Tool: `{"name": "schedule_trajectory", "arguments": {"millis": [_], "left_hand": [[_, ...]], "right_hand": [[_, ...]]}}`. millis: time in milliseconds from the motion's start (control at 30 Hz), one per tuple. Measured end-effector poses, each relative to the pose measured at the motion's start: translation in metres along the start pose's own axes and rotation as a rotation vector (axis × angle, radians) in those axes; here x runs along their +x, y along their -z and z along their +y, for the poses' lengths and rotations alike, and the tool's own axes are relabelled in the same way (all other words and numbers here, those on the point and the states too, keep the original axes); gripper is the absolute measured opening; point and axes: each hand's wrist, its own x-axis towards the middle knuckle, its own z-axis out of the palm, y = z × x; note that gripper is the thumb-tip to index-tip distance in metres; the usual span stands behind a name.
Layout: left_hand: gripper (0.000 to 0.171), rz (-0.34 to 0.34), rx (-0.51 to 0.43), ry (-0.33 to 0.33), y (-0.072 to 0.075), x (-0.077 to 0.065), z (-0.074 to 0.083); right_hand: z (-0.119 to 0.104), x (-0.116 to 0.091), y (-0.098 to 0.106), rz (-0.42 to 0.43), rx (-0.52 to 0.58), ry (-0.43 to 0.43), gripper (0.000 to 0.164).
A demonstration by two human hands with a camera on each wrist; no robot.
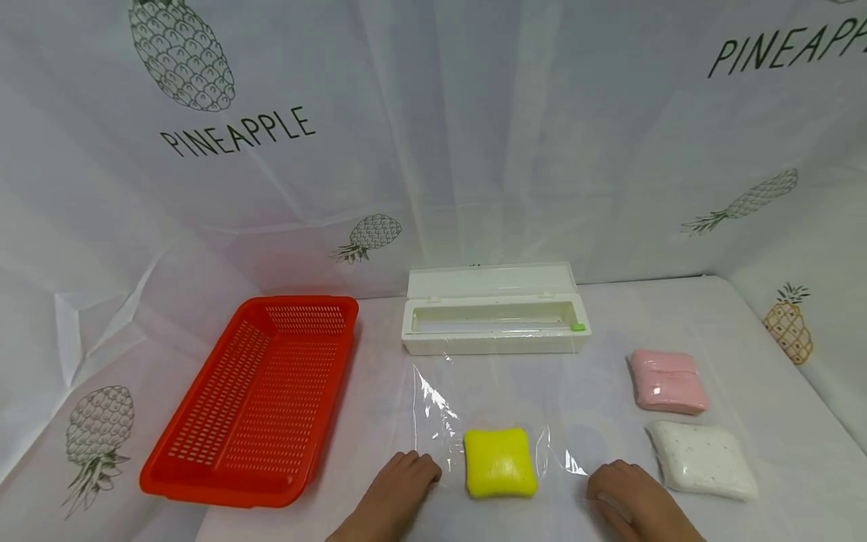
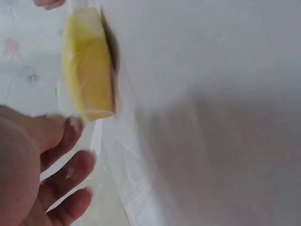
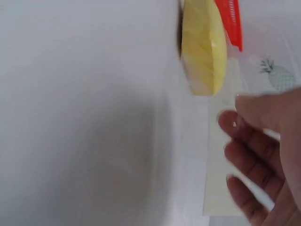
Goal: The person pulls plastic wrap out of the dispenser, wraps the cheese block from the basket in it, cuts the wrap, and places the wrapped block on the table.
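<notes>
A sheet of clear plastic film [image 1: 433, 403] runs from the white dispenser box [image 1: 497, 343] toward me, its glints spreading to either side of a yellow block [image 1: 500, 463]. The block looks wrapped in something shiny, and whether the film lies over or under it is hard to tell. Left of the block, my left hand [image 1: 400, 489] pinches the film's near edge between thumb and forefinger. On the other side, my right hand [image 1: 633, 497] pinches it likewise, fingers loosely bent. In the wrist views the film itself is barely visible at the fingertips [image 2: 75, 125].
A red perforated basket [image 1: 308, 421] stands at left. To the right lie a pink wrapped block [image 1: 669, 382] and a white speckled one [image 1: 704, 461]. The dispenser's lid [image 1: 491, 281] is raised, with a green slider [image 1: 578, 327] at its right end. A pineapple-print curtain hangs behind.
</notes>
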Motion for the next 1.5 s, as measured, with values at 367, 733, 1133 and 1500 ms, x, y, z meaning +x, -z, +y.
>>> {"name": "schedule_trajectory", "arguments": {"millis": [367, 733, 1133, 1500], "left_hand": [[0.016, 0.023, -0.089, 0.184, -0.014, 0.013, -0.009], [0.035, -0.118, -0.017, 0.126, -0.007, 0.013, -0.002], [0.019, 0.071, -0.086, 0.141, -0.008, 0.001, -0.012], [0.073, -0.009, 0.118, -0.006, -0.02, 0.035, 0.018]], "right_hand": [[-0.002, 0.023, -0.013, 0.022, -0.035, -0.3, 0.036], [-0.026, 0.033, -0.02, 0.094, -0.23, -0.152, 0.022], [-0.045, 0.059, -0.052, -0.008, -0.274, 0.01, 0.08], [-0.035, 0.058, -0.063, 0.078, -0.211, 0.064, 0.044]]}}
